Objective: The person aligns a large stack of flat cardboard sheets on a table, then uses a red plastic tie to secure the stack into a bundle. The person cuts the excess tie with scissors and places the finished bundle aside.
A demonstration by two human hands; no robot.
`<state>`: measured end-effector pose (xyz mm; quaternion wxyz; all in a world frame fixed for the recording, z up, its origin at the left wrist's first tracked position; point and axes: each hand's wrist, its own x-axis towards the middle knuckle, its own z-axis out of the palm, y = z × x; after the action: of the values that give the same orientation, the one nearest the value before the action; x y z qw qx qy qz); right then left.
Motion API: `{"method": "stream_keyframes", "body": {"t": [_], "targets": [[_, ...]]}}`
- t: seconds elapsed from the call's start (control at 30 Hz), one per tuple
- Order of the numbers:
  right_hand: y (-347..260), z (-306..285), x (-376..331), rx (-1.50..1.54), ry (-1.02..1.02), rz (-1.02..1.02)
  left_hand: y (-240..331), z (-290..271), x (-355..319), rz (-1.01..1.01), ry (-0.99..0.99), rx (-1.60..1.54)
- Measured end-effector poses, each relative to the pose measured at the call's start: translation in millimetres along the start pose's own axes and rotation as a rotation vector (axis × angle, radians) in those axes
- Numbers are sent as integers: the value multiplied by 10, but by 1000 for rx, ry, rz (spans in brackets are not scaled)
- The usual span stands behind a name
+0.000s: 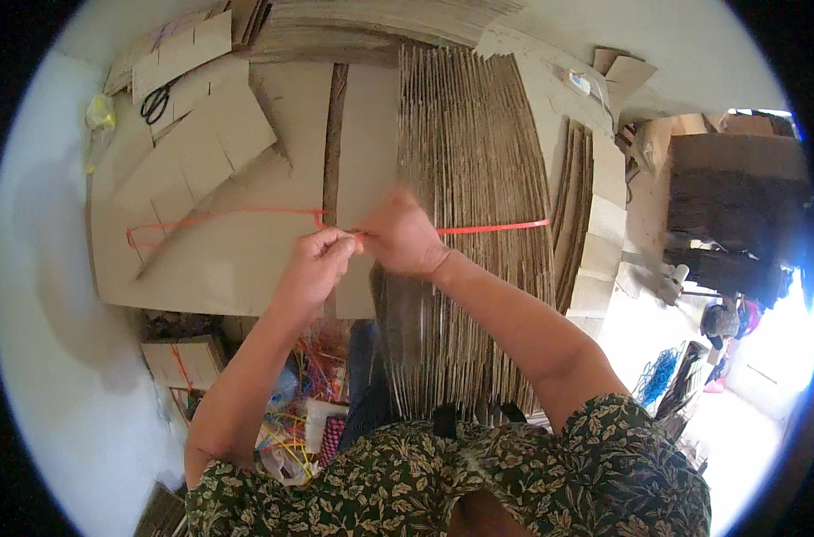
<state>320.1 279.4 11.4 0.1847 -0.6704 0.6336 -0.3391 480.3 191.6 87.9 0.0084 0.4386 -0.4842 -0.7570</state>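
A red plastic strap (pixel 496 228) runs across a long stack of flat cardboard sheets (pixel 465 134) standing on edge. At the stack's left side my left hand (pixel 322 259) pinches the strap between thumb and fingers. Right beside it, my right hand (pixel 402 234) is closed at the same spot, its fingers partly smeared by motion, with the strap passing out from under it to the right. The strap's loose end (pixel 237 212) trails left over flat cardboard on the table.
Black-handled scissors (pixel 156 105) lie on cardboard pieces (pixel 201 134) at the far left. Further cardboard (pixel 577 197) leans right of the stack. A dark pile of sheets (pixel 733 206) stands at the right. Below the table edge is a jumble of coloured straps (pixel 317 358).
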Motion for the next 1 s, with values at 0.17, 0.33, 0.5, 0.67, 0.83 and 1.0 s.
{"method": "stream_keyframes", "body": {"t": [0.17, 0.33, 0.5, 0.67, 0.83, 1.0], "targets": [[153, 2, -67, 58, -83, 30, 235, -200, -25, 193, -204, -228], [169, 36, -26, 3, -52, -113, -140, -396, 246, 327, -185, 13], [109, -16, -24, 96, -110, -51, -599, -302, 588, 119, -265, 76], [139, 36, -58, -10, -5, -128, -657, -153, 789, 369, -100, 415], [123, 19, -46, -45, 37, -167, -873, -10, 964, 557, 75, 482], [114, 73, -49, 17, 135, -211, -1008, -139, 1043, 344, -1, -21]]}}
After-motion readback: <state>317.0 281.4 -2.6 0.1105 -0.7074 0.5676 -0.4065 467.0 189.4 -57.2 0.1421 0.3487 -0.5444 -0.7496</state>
